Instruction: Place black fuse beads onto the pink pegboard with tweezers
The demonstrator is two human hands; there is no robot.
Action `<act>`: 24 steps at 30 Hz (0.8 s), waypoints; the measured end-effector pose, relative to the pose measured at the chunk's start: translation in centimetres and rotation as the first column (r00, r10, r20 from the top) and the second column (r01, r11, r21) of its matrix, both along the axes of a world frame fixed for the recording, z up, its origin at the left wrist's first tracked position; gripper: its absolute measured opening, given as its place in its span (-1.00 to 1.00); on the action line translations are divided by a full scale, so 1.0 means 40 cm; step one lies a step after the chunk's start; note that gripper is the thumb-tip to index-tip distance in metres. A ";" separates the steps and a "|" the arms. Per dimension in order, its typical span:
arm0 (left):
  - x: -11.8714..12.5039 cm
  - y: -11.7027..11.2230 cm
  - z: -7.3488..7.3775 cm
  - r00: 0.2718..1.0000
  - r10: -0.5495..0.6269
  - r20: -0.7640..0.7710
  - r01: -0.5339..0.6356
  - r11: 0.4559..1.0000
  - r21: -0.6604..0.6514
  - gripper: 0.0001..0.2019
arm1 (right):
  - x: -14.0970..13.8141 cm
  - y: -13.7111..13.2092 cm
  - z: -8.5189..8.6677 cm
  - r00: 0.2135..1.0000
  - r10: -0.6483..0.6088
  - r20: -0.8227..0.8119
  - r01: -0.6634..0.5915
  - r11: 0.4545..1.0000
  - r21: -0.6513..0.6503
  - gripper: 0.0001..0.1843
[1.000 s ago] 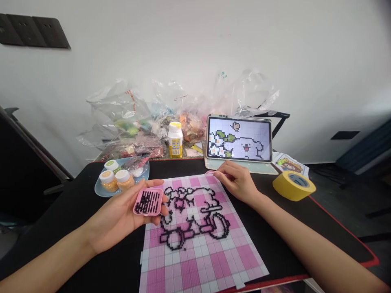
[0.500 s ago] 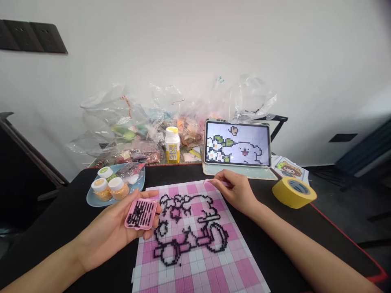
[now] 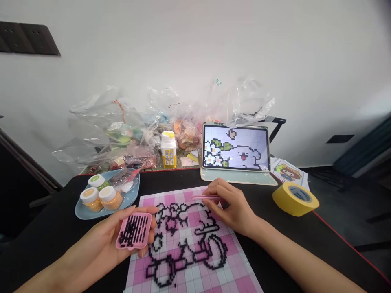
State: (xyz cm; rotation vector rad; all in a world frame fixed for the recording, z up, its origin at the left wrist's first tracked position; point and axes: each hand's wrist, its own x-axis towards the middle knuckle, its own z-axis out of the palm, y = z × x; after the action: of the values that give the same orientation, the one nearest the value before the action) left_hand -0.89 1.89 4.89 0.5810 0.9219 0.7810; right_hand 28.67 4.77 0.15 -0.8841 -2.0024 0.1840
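In my left hand (image 3: 117, 234) rests a small pink tray (image 3: 148, 232), its grooves filled with rows of black beads (image 3: 134, 228). The fingers curl around its right edge. My right hand (image 3: 230, 205) pinches pink tweezers (image 3: 203, 197), their tips pointing left above the upper part of the pegboard. That pink-and-white checked pegboard (image 3: 238, 280) lies flat on the black table. Black beads on it form an outline drawing with wheel-like rings (image 3: 225, 248). Whether a bead sits in the tweezer tips is too small to tell.
A tablet (image 3: 235, 146) showing a pixel pattern leans behind the board. At left, a blue plate (image 3: 78, 211) holds several lidded jars. A white-and-yellow bottle (image 3: 169, 150) stands before bulging clear plastic bags (image 3: 128, 122). At right are a yellow tape roll (image 3: 290, 201) and a printed sheet (image 3: 288, 171).
My right hand has turned, and the tweezers have moved left and lower over the board. The view has shifted a little, and the tray still sits in my left hand.
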 end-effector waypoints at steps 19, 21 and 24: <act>-0.023 0.010 -0.020 0.997 0.015 0.081 -0.010 0.998 -0.064 -0.69 | -0.010 -0.020 -0.007 1.000 0.004 0.015 -0.004 0.999 -0.034 -0.97; -0.016 0.006 -0.011 0.998 0.001 0.065 0.003 0.998 -0.060 -0.68 | -0.008 -0.017 -0.006 0.999 -0.025 0.045 0.025 1.000 0.004 -0.95; -0.006 0.002 -0.003 0.999 0.004 0.045 -0.003 1.000 -0.015 -0.66 | 0.000 -0.010 -0.001 0.994 -0.101 0.047 0.099 0.994 0.054 -0.92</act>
State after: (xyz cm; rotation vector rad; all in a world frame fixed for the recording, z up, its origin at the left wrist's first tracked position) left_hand -1.14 1.96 4.78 0.5468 0.8873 0.7867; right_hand 28.68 4.35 0.10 -0.9620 -1.9944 0.0539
